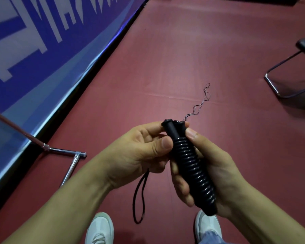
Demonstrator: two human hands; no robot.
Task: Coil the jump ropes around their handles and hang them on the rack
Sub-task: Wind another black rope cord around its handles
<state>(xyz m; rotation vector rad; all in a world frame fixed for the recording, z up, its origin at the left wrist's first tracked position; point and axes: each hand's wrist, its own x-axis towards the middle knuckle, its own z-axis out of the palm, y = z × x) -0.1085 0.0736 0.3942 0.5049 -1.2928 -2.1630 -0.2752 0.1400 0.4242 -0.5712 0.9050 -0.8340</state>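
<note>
Above the red floor [165, 59], over a pair of white shoes [100, 228], the right hand [217, 171] grips the jump rope [192, 166], its black cord coiled tight round both handles. The left hand [141, 148] pinches the handle tops [171, 127]. A black loop [139, 199] dangles beneath, and a metal frame [67, 152] stands at the floor's left edge.

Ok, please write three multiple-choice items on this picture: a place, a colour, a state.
1. Where does the thin black cord loop hang? A below the left hand; B on a hook; C on a table.
2. The smooth floor is: A green; B dark red; C grey.
3. The black cylindrical jump-rope handles are: A on the floor; B hung up; C gripped by both hands.
Answers: A, it dangles under that hand; B, red all around; C, the right hand wraps the coiled part.
</note>
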